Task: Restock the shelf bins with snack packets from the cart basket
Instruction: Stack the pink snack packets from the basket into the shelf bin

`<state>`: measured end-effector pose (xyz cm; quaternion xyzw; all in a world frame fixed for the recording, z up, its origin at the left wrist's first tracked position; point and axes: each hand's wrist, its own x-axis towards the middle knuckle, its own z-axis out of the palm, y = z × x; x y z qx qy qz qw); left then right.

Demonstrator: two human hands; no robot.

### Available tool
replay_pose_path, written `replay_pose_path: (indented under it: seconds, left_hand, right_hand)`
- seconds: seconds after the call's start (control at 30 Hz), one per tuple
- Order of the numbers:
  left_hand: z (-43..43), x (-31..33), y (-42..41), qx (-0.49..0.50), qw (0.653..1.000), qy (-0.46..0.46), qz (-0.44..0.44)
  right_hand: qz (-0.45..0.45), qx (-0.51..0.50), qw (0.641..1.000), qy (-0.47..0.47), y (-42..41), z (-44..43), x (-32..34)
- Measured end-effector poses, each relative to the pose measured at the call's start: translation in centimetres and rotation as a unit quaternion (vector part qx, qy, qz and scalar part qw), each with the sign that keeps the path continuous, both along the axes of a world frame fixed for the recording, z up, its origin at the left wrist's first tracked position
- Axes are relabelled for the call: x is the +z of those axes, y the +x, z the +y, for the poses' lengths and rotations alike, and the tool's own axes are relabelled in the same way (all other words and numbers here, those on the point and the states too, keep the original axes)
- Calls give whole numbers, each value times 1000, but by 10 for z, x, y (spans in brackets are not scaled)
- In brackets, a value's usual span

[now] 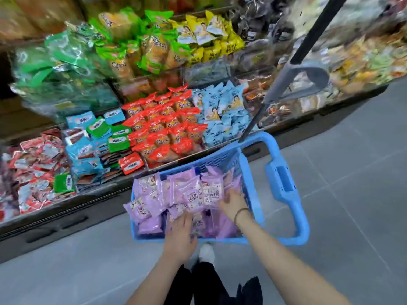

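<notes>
A person restocking snacks bends over a blue cart basket at lower centre of the frame, both hands down in its load of purple packets. The left hand is sunk among the packets near the basket's bottom edge. The right hand, a band on its wrist, lies on the pile just beside the right rim. The 2 hands are set apart, and motion blur and the packets hide the fingertips, so it cannot be told whether either hand has closed on anything.

The shelf bins fill the upper and left parts of the frame, with red packets at centre and pale blue packets to their right, both heaped high.

The risk looks greatest in the lift. The glossy wrappers probably slide easily, and a 2-handed scoop could shed some onto the grey floor. Several packets already ride over the basket's left rim. No purple stock shows in any bin, so misfiling is possible, and topping up heaped bins could send packets off the front.
</notes>
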<state>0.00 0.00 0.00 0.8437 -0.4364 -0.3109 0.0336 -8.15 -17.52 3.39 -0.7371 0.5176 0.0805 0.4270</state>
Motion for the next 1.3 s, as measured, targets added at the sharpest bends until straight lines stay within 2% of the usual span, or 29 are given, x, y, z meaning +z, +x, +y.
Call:
replay_pose_path:
  seconds: [0.1,0.2,0.33,0.4,0.47,0.53,0.63,0.73,0.8,0.87,0.93,0.97,1.0,1.07,1.13,1.2,1.3]
  left_hand:
    - [-9,-7,-1,-16,999,40,-8]
    - [-12,-11,-3,-29,999,42,-15]
    - [-10,-14,-2,-33,999,34,-9]
    - [-10,-11,1,-14,999,3,33]
    - [-13,-6,6,60,990,-59,113]
    - [-18,4,13,170,963,-129,165]
    - [-29,28,21,325,888,-195,262]
    - [-37,41,29,383,809,-210,393]
    - [-37,45,32,388,790,-210,425]
    - [-34,45,35,393,793,-197,423]
    - [-28,42,37,407,795,-178,413]
    - [-25,40,37,422,786,-175,417]
    - [-22,36,37,436,773,-176,426]
    - [-17,32,38,462,751,-177,437]
    - [-13,30,39,487,729,-171,450]
    - [-10,27,40,508,707,-157,466]
    - [-7,24,43,529,695,-138,467]
  right_hand:
    - [26,-34,999,12,10,2,-11]
    - [20,-67,997,-18,14,9,-16]
    - [13,-72,997,-3,16,10,-21]
    - [15,-63,998,5,13,10,-22]
    - [-15,-86,996,21,8,10,-17]
    - [-77,-128,987,52,1,10,-8]
    - [-175,-113,972,109,-8,10,11]
    - [-213,-5,956,203,-10,14,26]
    - [-205,41,952,225,-10,13,28]
    - [-186,56,966,172,-13,2,25]
    - [-123,97,987,40,-22,-20,15]
    - [-65,154,985,-43,-28,-33,7]
    - [1,224,967,-118,-34,-44,0]
    - [95,323,919,-205,-43,-58,-12]
    - [114,342,902,-236,-46,-62,-21]
    - [111,337,903,-244,-45,-64,-29]
    - [48,251,948,-192,-44,-66,-31]
